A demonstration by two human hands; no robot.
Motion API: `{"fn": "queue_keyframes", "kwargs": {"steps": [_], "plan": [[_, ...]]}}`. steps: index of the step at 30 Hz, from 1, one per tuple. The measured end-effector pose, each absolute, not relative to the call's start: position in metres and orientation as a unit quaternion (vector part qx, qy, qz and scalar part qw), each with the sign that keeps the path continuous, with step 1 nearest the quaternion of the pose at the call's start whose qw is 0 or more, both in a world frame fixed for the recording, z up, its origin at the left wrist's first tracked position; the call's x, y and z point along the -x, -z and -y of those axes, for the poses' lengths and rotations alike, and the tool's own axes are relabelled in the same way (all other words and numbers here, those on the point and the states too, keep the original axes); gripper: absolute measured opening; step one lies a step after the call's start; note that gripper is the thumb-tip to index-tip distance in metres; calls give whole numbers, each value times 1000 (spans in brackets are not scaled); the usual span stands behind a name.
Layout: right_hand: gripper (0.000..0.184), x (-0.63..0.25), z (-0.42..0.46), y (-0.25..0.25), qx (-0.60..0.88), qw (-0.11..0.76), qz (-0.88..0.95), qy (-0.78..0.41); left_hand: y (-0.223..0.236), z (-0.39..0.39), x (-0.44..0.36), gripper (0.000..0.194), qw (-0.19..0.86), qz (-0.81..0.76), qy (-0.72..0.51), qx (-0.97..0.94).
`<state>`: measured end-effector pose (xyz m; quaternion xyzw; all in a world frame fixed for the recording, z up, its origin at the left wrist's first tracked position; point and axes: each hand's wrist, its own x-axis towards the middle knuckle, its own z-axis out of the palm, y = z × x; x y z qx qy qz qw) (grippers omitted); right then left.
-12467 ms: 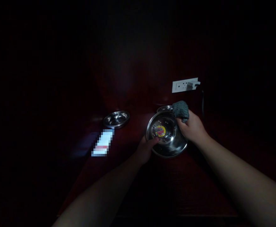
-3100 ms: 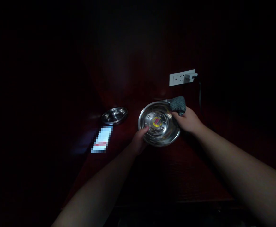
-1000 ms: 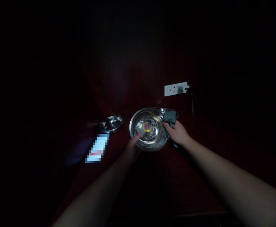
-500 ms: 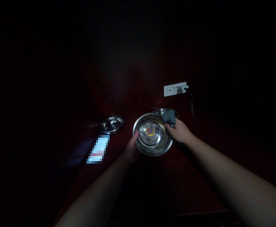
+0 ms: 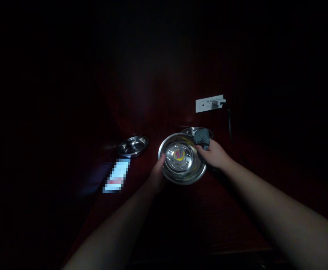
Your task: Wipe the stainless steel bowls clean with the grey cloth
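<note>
A shiny steel bowl (image 5: 178, 168) with a round yellow-and-red sticker on its inner bottom is tilted towards me above the dark red table. My left hand (image 5: 158, 174) grips its left rim, thumb on the inside and fingers hidden beneath. A dark grey-green cloth (image 5: 201, 137) is bunched in my right hand (image 5: 213, 153), which holds it against the bowl's upper right rim. Behind the cloth, a second steel dish (image 5: 190, 131) is partly hidden. Another steel dish (image 5: 133, 147) rests on the table to the left.
A lit, pixelated screen (image 5: 117, 176) lies in front of the left dish. On the back wall sits a white socket panel (image 5: 205, 104) with a plug in it, and a dark cable (image 5: 229, 123) hangs down on the right. The surroundings are very dark.
Hands, bowl and cloth keep nearly the same pose. The view has shifted slightly, with the socket panel and dishes a little higher in the picture.
</note>
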<state>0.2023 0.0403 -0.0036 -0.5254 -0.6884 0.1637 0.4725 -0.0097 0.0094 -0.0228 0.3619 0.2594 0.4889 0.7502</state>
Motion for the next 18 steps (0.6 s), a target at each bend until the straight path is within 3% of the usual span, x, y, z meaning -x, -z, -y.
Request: {"fn": "queue_keyframes", "kwargs": {"steps": [13,18], "plan": [[23,-202,-42,11,507,505,679,-167,32,-12,5,49,695,-260,-562,-366],[23,-203,-40,9,514,502,681,-140,27,-11,6,53,726,-238,-523,-378]]}}
